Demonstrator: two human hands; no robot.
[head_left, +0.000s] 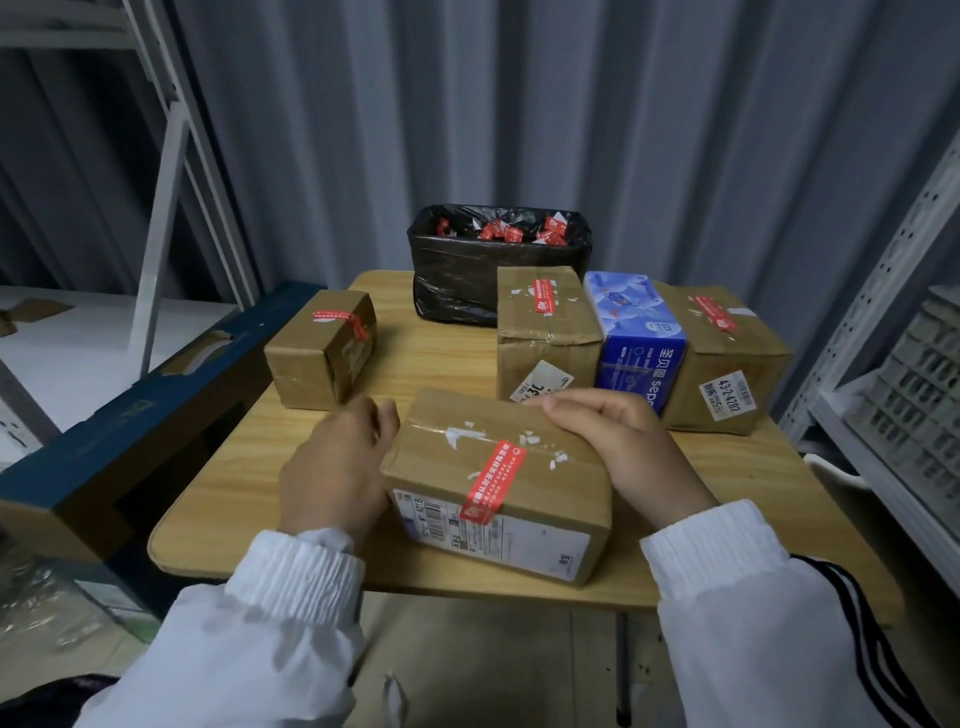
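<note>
Cardboard box sits at the tabletop front edge. Right hand fingers curl over its far edge. Left hand fingers curl at its side, grip unclear. Bin at the far edge holds red scraps.

A grey corrugated metal wall fills the upper frame, its vertical ribs in dim, cool light. At the centre stands a light wooden table with rounded corners; one dark table leg shows at the lower centre, above a dull grey-brown floor. A white metal rack rises in the upper left, with a white shelf at the left edge. A long dark blue carton lies just left of the table. Perforated grey steel shelving stands at the right edge and holds grey slotted trays.
</note>
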